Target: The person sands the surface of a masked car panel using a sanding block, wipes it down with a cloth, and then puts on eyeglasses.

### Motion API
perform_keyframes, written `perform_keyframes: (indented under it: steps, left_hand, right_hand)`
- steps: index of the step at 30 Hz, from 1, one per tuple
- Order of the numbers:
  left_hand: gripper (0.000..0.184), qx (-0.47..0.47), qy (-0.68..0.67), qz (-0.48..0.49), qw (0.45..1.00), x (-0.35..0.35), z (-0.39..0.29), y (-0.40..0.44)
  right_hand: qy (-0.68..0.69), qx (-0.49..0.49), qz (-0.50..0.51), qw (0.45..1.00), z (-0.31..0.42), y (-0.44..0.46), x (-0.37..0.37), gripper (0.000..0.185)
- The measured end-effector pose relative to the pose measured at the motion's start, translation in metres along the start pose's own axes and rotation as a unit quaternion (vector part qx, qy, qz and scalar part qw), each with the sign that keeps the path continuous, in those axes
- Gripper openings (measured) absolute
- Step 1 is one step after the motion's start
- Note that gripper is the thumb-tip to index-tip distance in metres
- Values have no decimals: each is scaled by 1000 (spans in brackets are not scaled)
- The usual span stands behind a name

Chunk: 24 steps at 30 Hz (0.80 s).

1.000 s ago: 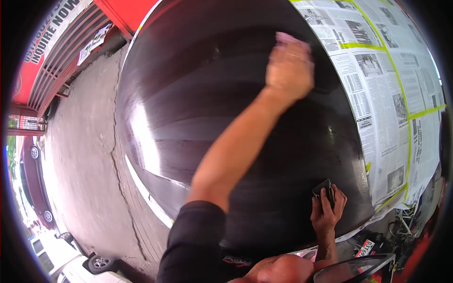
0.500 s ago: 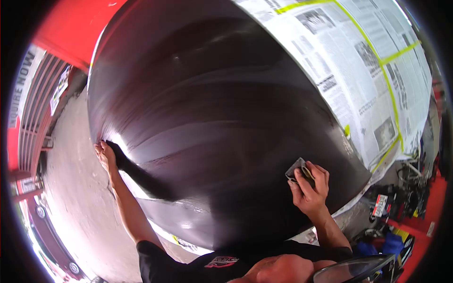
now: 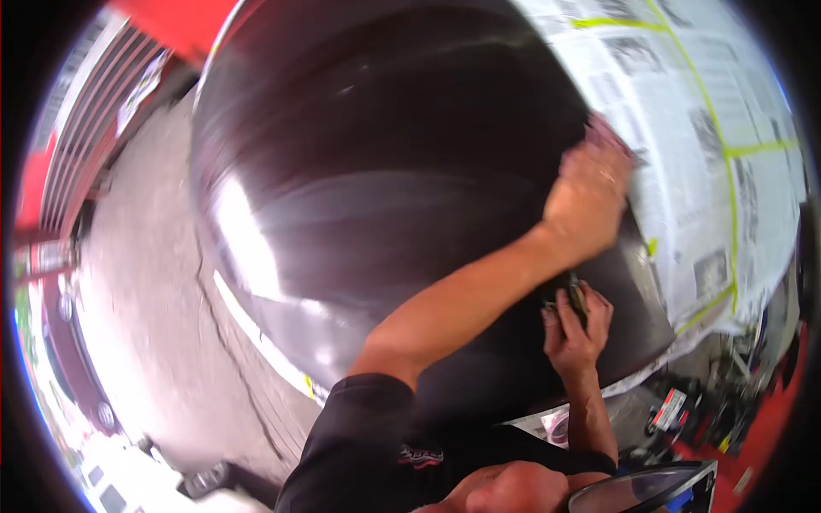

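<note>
A large, glossy dark car panel (image 3: 402, 128), shaped like a hood, curves out in front of me. My left hand (image 3: 590, 197) is at its right edge beside the newspaper covering, with the arm stretched across the panel. Motion smears the fingers, so I cannot tell whether they hold anything. Below it, my right hand (image 3: 580, 329) pinches a folded piece of sandpaper (image 3: 579, 301), dark with a yellow-green edge, low on the right part of the panel.
Newspaper sheets (image 3: 684, 197) joined with yellow masking tape (image 3: 731, 222) cover the area to the right. Assorted equipment lies at lower right (image 3: 676, 410). A concrete floor (image 3: 154, 256) runs along the left, with a parked dark red car (image 3: 73, 359) beyond.
My left hand has swung from the panel's left edge across to its right edge. My right hand keeps the sandpaper near the same spot. The view has shifted slightly.
</note>
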<state>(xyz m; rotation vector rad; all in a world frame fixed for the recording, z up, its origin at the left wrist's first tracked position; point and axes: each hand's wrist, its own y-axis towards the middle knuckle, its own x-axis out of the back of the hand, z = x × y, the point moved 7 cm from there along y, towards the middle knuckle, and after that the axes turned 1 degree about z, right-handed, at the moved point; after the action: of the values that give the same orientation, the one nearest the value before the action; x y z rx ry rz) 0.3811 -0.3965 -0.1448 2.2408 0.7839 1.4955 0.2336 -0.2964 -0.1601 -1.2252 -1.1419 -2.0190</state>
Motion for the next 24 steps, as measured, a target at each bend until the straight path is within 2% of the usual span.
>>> perform_keyframes:
  steps: [1,3,5,6,7,11,12,14,15,16,17,19,21,23,24]
  left_hand:
    - [54,-32,-108,-8,994,1,-2,-13]
    - [55,-32,-91,-29,995,13,12,-42]
    - [56,-16,-85,0,996,34,38,-71]
    - [55,55,-22,59,996,59,65,-77]
    - [55,63,5,-10,998,91,94,-94]
    - [51,177,209,-81,958,180,247,-212]
    - [51,253,193,-91,943,205,298,-254]
    - [50,338,179,-135,914,240,384,-345]
    - [53,417,123,-122,892,258,409,-367]
    - [56,484,156,-139,850,264,439,-398]
    - [61,509,150,-136,836,270,462,-416]
    - [63,540,150,-138,817,274,466,-423]
    - [57,594,187,-155,767,272,458,-426]
    - [48,549,163,-143,807,262,414,-405]
    - [40,466,169,-168,852,254,366,-379]
  right_hand:
    - [21,18,14,1000,4,0,-4,36]
    - [-2,4,-6,1000,2,-1,-2,35]
    - [-7,32,1,999,2,-3,-4,35]
    - [-10,26,2,1000,1,-3,-4,34]
    - [-15,17,2,1000,0,-5,-4,34]
    - [-13,13,0,1000,-3,-9,-6,36]
    - [-12,15,0,1000,-4,-8,-6,36]
    - [-21,18,-11,1000,-4,-10,-7,35]
    - [-19,16,-7,1000,-4,-11,-7,35]
    - [-33,25,-8,999,-4,-11,-7,35]
    - [-47,36,-10,998,-4,-8,-7,35]
    - [-37,31,-6,999,-1,-6,-7,35]
    - [-24,30,-18,999,0,-5,-9,35]
    - [-10,30,-39,999,-2,-7,-7,34]
    - [-17,39,-45,998,-2,-6,-7,34]
